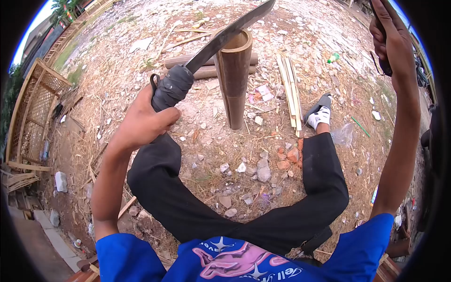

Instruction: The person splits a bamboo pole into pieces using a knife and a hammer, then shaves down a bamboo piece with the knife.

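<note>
My left hand (148, 121) is closed on the black-wrapped handle of a large knife (225, 38). Its long dark blade points up and to the right, across the top rim of a thick brown bamboo tube (233, 87). That tube stands upright on the ground between my legs, open end up. At the upper right, my right hand (393, 40) is raised, its fingers wrapped round a dark object with a thin loop hanging from it; what the object is I cannot make out.
Bamboo pieces (206, 72) lie behind the upright tube. Split pale strips (290, 91) rest near my shod foot (319, 113). Broken bricks (292, 156) and stones (263, 171) litter the ground between my legs. A woven bamboo frame (35, 108) stands at the left.
</note>
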{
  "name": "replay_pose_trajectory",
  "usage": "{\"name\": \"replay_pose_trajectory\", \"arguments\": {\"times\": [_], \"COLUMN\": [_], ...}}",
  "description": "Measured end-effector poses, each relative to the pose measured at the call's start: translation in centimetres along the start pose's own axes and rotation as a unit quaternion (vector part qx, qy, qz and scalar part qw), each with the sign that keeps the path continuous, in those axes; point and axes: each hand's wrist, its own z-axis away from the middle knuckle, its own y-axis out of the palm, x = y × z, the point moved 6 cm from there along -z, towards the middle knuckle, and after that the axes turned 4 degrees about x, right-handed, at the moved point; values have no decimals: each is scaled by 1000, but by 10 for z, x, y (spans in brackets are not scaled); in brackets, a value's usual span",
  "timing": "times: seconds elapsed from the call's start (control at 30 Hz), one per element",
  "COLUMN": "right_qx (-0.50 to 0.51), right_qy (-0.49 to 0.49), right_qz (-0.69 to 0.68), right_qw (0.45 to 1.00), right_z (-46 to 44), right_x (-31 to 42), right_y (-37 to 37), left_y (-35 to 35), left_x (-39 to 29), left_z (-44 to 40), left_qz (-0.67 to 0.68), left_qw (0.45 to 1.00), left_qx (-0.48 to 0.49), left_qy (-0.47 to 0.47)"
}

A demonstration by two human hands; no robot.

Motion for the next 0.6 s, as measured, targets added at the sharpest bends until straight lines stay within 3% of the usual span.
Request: {"name": "replay_pose_trajectory", "arguments": {"times": [0.07, 0.13, 0.17, 0.27, 0.3, 0.37, 0.47, 0.57, 0.6], "right_qx": [-10, 63, 164, 148, 141, 90, 48, 71, 88], "right_qy": [-24, -95, -42, -62, -20, -48, -75, -50, -111], "right_qz": [-34, 152, 277, 209, 166, 56, 20, 45, 153], "right_qw": [999, 982, 946, 965, 976, 993, 996, 995, 978], "right_z": [-10, -12, 0, -6, -7, -14, -22, -4, 2], "right_x": [-22, -83, -102, -85, -78, -57, -53, -86, -101], "right_y": [-10, 19, 46, 45, 41, 18, -16, 10, 25], "left_y": [-7, 3, 2, 15, 16, 17, 4, 3, 4], "left_x": [-9, -2, -5, -15, -15, -17, 3, 2, -7], "left_z": [6, -7, -4, -1, 2, -3, -5, 0, 2], "left_qz": [1, 4, -11, -51, -45, -33, -60, -63, -71], "left_qw": [1000, 1000, 999, 998, 998, 997, 998, 997, 997], "left_qx": [1, 20, 32, -22, -17, -1, -26, -29, -21], "left_qy": [-5, 17, 20, 34, 41, 67, 0, 12, 10]}}
